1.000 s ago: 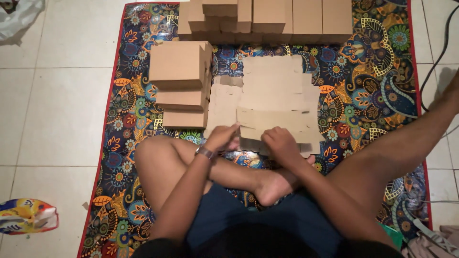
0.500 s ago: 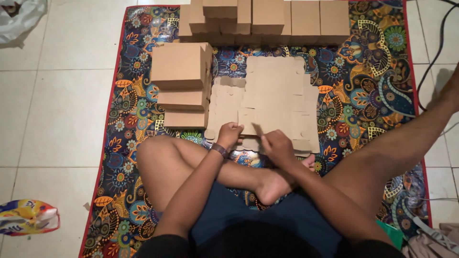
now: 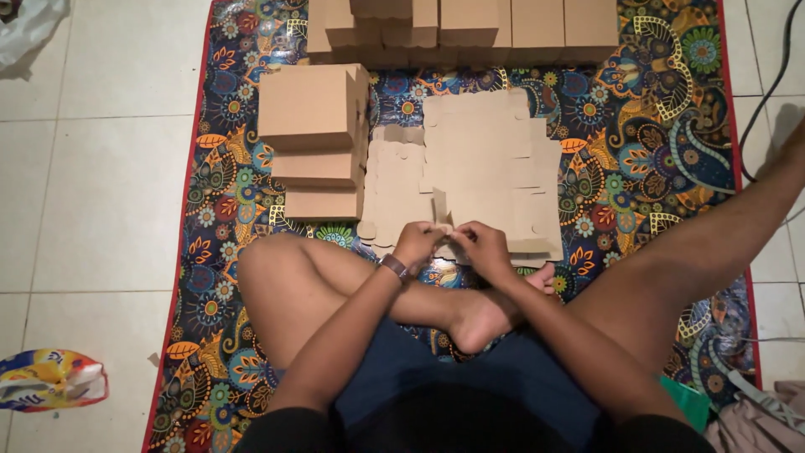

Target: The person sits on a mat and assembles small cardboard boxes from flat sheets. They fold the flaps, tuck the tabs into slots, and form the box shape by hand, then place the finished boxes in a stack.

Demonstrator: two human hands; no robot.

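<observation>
A person is sitting on a colourful patterned mat (image 3: 226, 201) that is lying on a pale tiled floor (image 3: 92, 184), with one leg folded in front and the other leg stretching out to the right. Both hands are meeting just in front of the folded leg, at the near edge of a pile of flat cardboard box blanks (image 3: 478, 168). The left hand (image 3: 417, 243), which is wearing a dark wristband (image 3: 392, 267), is closing its fingers on the near edge of the top blank (image 3: 490, 210), and the right hand (image 3: 482, 245) is gripping the same edge just beside it; the two hands are almost touching each other. A small flap of this blank is standing up a little on the left of the hands. The fingertips are hidden under the knuckles, so I cannot tell exactly how they are pinching the cardboard. The pile of blanks is lying in the middle of the mat, directly beyond the hands. To the left of the pile, a stack of folded brown boxes (image 3: 314, 138) is standing, three high, each one stepping a little forward. Along the far edge of the mat, a row of more folded boxes (image 3: 470, 29) is standing. On the floor at the lower left, a bright printed plastic bag (image 3: 46, 377) is lying, well apart from the hands.
</observation>
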